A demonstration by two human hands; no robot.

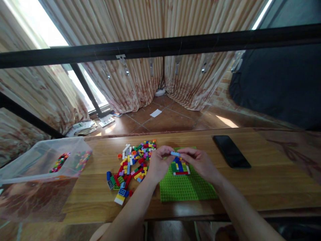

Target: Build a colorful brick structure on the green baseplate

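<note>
Between the fingertips of both my hands is a light blue toy brick point(175, 154), held just above a small build. My left hand point(162, 162) pinches its left end, and my right hand point(197, 160) closes on its right end. Below them, a build of green, blue, yellow, white and red bricks point(181, 167) sits on a green studded baseplate point(188, 190). My fingers cover part of the build's far side. A pile of loose, mixed-colour bricks point(132, 160) spreads over the table to the left of my left hand.
A black phone point(232, 151) lies on the wooden table point(95, 201) to the right. At the far left stands a clear plastic bin point(40, 150) with some small bricks in it. A dark metal bar point(160, 47) crosses beyond the table, before curtains point(135, 90).
</note>
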